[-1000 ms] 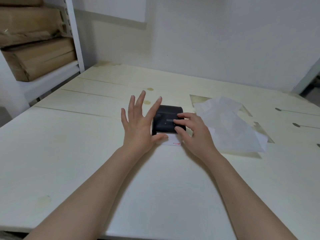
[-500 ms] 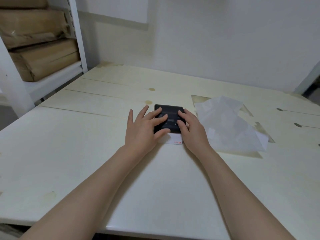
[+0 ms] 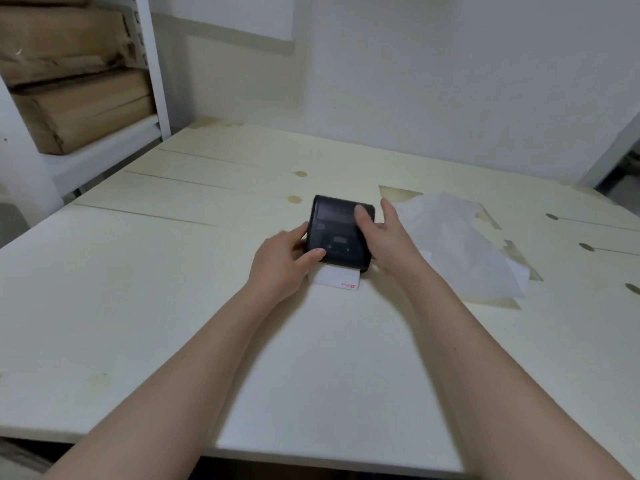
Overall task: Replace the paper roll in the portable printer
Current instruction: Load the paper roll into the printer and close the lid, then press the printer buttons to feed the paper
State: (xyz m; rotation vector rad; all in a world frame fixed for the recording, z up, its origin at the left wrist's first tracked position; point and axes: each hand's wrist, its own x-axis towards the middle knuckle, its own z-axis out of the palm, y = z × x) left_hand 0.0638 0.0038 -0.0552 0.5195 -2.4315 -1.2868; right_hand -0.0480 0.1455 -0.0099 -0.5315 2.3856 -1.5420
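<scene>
Both hands clamp the small black plastic portable printer [image 3: 341,233] mid-worktop: left hand [image 3: 282,263] bracing its left edge, right hand [image 3: 382,233] pressing the lid, likely seating it; white paper [image 3: 337,280] protrudes beneath.

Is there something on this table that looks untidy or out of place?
Yes. A crumpled white sheet lies loose right of the printer, over patches where the table surface looks peeled. A white paper strip sticks out at the printer's near edge.
</scene>
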